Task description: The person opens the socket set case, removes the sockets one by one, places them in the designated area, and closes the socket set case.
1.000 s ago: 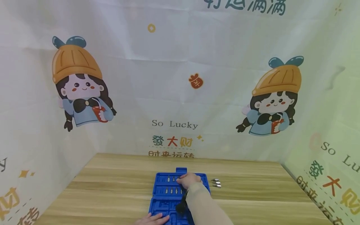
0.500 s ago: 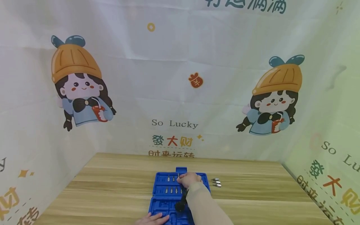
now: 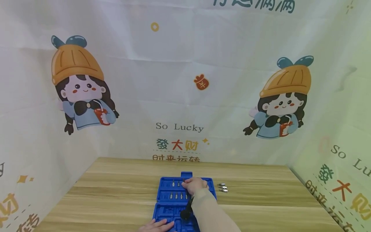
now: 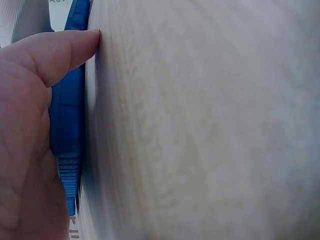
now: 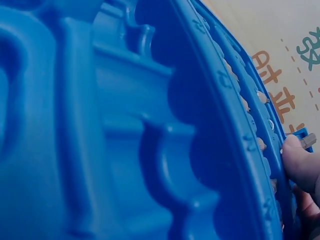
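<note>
An open blue case (image 3: 157, 211) lies on the table, with small metal bits standing in two rows of its far half. At the far row, the right hand (image 3: 195, 186) pinches a metal bit; its grey end (image 5: 309, 141) shows past the thumb in the right wrist view. The left hand (image 3: 156, 226) rests with its fingers spread on the near left part of the case. In the left wrist view, the left hand (image 4: 30, 120) lies against the side of the blue case (image 4: 69, 115). The right hand and forearm hide the case's right part.
Several loose metal bits (image 3: 223, 187) lie on the wooden table (image 3: 261, 199) just right of the case. A black object (image 3: 185, 214) sits at the right wrist, above the near half of the case. A printed white cloth (image 3: 179, 106) hangs behind and at the sides.
The tip of the bit at the right fingertips, seen half a second ago, shows less now. Both hands have kept nearly the same places, and the head view has shifted slightly.
</note>
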Available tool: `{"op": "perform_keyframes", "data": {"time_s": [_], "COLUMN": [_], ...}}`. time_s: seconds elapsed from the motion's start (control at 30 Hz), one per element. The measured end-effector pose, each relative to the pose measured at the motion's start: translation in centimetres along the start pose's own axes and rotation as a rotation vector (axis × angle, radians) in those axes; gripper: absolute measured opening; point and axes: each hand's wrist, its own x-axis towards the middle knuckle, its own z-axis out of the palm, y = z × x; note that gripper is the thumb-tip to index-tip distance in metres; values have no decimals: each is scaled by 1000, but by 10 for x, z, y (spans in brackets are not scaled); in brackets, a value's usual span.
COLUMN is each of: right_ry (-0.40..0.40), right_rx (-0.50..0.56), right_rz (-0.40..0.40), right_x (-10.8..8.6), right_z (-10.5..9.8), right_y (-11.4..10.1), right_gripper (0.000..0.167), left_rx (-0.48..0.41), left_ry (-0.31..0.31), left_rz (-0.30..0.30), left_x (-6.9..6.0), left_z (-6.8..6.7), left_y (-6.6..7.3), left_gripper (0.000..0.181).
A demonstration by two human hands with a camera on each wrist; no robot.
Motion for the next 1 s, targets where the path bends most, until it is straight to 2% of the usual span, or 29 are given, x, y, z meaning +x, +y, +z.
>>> {"op": "perform_keyframes", "data": {"time_s": [0.13,0.2,0.33,0.53,0.63,0.7,0.8,0.9,1.0], "right_ry": [14,29,62,28,21,18,-24,-87,-135], "right_rx": [15,39,112,175,190,174,151,142,154], "right_rz": [-9,-14,-8,-39,-62,-84,-138,-209,-259], "right_x": [-1,-2,-5,3,4,4,4,4,4], "right_z": [-1,0,1,1,-2,-7,-13,-20,-28], "right_y": [-1,0,-1,6,5,3,1,1,3], "right_gripper": [13,13,13,14,11,10,13,17,17], "left_rx": [62,78,38,-7,3,39,73,43,27], "left_ry": [46,67,54,10,18,37,39,30,54], "left_rz": [65,78,42,11,19,55,88,71,59], "left_x": [-4,-4,-4,-1,0,-2,-5,-7,-9], "left_z": [1,1,1,0,1,3,2,0,1], "left_y": [-1,-1,0,1,0,-2,-4,-3,-2], "left_gripper": [52,51,53,55,55,54,53,53,53]}}
